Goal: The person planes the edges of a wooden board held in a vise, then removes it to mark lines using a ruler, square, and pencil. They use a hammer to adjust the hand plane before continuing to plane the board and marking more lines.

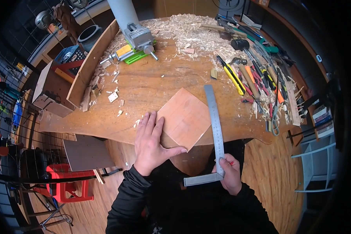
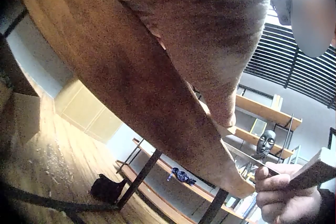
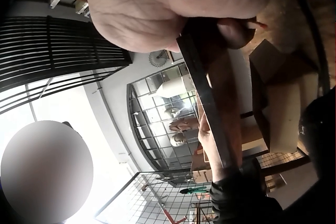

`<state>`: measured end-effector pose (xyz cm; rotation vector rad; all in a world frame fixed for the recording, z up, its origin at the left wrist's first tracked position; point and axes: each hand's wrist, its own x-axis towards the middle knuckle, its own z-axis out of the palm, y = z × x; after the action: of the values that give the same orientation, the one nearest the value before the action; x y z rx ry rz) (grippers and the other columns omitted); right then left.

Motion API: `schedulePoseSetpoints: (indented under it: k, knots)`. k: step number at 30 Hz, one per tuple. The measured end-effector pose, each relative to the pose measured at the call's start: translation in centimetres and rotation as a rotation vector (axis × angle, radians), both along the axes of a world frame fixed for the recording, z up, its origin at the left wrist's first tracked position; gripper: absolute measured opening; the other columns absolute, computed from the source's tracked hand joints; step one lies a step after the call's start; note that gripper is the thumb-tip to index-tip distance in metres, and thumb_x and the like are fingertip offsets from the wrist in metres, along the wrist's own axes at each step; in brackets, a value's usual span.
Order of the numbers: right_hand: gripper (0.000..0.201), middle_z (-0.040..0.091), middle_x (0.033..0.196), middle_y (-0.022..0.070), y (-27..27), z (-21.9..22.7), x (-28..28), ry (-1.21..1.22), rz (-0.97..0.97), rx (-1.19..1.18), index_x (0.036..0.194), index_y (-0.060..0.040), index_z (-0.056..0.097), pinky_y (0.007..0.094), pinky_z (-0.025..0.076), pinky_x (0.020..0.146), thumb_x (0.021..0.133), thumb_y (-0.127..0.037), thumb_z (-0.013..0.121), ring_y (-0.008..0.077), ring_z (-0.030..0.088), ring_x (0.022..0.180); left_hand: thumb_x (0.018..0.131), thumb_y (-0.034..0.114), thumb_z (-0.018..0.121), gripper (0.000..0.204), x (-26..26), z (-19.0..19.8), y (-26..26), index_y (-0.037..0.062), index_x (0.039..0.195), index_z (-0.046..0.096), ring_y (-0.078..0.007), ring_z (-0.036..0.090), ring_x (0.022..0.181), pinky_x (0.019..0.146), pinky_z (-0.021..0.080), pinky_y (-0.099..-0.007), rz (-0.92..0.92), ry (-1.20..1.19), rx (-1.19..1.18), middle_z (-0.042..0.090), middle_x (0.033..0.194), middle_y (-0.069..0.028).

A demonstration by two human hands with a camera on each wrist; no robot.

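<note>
A square piece of thin wood (image 1: 185,117) lies cornerwise at the near edge of the workbench. My left hand (image 1: 148,144) rests along its left side, fingers extended, the thumb touching the near corner. My right hand (image 1: 232,175) grips a metal try square (image 1: 214,121) near the joint of blade and stock. The ruled blade points away from me, overlapping the wood's right corner in the head view; the stock (image 3: 202,98) points left, past the bench edge. A thin red-tipped thing (image 3: 260,25) sticks out by the right fingers; its kind is mostly hidden.
Wood shavings (image 1: 187,31) cover the far bench. A vise (image 1: 138,43) on a green base stands at the far left by an upright plank (image 1: 93,64). A yellow utility knife (image 1: 233,78), a mallet (image 1: 240,45) and several hand tools crowd the right. A red stool (image 1: 68,185) stands below left.
</note>
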<state>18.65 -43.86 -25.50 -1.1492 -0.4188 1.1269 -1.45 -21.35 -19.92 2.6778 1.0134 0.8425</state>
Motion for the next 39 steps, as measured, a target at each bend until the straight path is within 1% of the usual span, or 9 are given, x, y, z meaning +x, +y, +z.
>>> schedulePoseSetpoints:
  k: [13,16,18,21,23,25,31,35,39]
  knots:
    - [0.019,0.069,0.078,0.0084,-0.1,0.0,-0.8,-0.019,-0.008,-0.03,0.106,-0.0018,0.063,0.0271,0.053,0.067,0.11,-0.018,0.055,0.0135,0.066,0.067,0.056,0.068,0.093,0.112,0.1,-0.1,0.0,-0.007,0.134,0.064,-0.0501,0.051,0.142,0.121,0.037,-0.0567,-0.004,0.005,0.02,0.057,0.147,-0.0327]
    - [0.018,0.069,0.082,0.0085,-0.1,-0.2,-0.6,-0.018,0.006,0.006,0.108,0.0001,0.065,0.029,0.055,0.072,0.11,-0.016,0.055,0.014,0.068,0.072,0.056,0.069,0.093,0.113,0.1,-0.1,0.0,-0.0073,0.134,0.064,-0.0501,0.051,0.142,0.121,0.037,-0.0567,-0.003,0.005,0.021,0.057,0.147,-0.0327]
    - [0.019,0.068,0.074,0.0089,0.1,-0.1,-0.9,-0.039,-0.036,-0.01,0.104,-0.0016,0.063,0.0263,0.051,0.063,0.11,-0.018,0.055,0.0133,0.065,0.065,0.056,0.069,0.093,0.113,0.1,-0.2,0.0,-0.0075,0.133,0.064,-0.0501,0.05,0.142,0.121,0.037,-0.0566,-0.003,0.005,0.02,0.057,0.147,-0.0327]
    - [0.018,0.069,0.076,0.0093,0.1,0.1,-1.1,-0.009,-0.02,-0.004,0.104,-0.0011,0.063,0.0271,0.052,0.064,0.109,-0.016,0.055,0.0134,0.066,0.066,0.05,0.068,0.094,0.117,0.1,-0.3,0.0,-0.0045,0.137,0.064,-0.0482,0.047,0.146,0.123,0.035,-0.0565,0.013,-0.007,-0.013,0.056,0.151,-0.0282]
    - [0.016,0.069,0.077,0.0097,0.2,0.2,-1.6,-0.002,-0.015,-0.012,0.105,-0.0005,0.063,0.0278,0.053,0.065,0.109,-0.015,0.055,0.014,0.067,0.067,0.055,0.07,0.092,0.113,0.1,-0.2,0.1,-0.0076,0.133,0.064,-0.0499,0.05,0.142,0.121,0.037,-0.0564,-0.002,0.004,0.017,0.057,0.147,-0.0328]
    - [0.015,0.069,0.079,0.01,0.4,0.2,-2.2,0.007,-0.013,-0.02,0.107,0.0,0.063,0.0285,0.054,0.066,0.108,-0.013,0.055,0.0145,0.068,0.069,0.055,0.069,0.093,0.113,0.1,-0.2,0.0,-0.0077,0.133,0.064,-0.0498,0.051,0.142,0.121,0.037,-0.0563,-0.001,0.002,0.019,0.057,0.147,-0.033]
    - [0.016,0.072,0.087,0.012,1.0,-0.3,-3.5,0.037,0.13,-0.004,0.114,0.0014,0.064,0.0315,0.057,0.074,0.108,-0.011,0.056,0.0173,0.071,0.076,0.054,0.069,0.093,0.112,0.3,-0.3,-0.1,-0.0071,0.132,0.066,-0.0504,0.052,0.141,0.12,0.038,-0.0564,0.004,-0.005,0.025,0.057,0.146,-0.0336]
    - [0.02,0.073,0.089,0.0113,1.5,0.3,-3.8,-0.012,0.15,0.012,0.111,0.0022,0.061,0.0303,0.056,0.074,0.111,-0.017,0.053,0.0165,0.071,0.078,0.054,0.069,0.093,0.11,0.2,-0.4,-0.1,-0.0053,0.132,0.067,-0.051,0.052,0.14,0.119,0.039,-0.0571,0.002,-0.007,0.031,0.058,0.145,-0.0338]
    - [0.021,0.073,0.091,0.0141,1.8,0.9,-3.9,0.066,0.167,0.083,0.116,0.0035,0.056,0.0336,0.061,0.068,0.112,-0.017,0.051,0.024,0.075,0.073,0.055,0.068,0.093,0.108,0.3,-0.3,-0.1,-0.0044,0.13,0.068,-0.051,0.053,0.139,0.119,0.039,-0.0576,0.0,0.005,0.048,0.058,0.144,-0.0338]
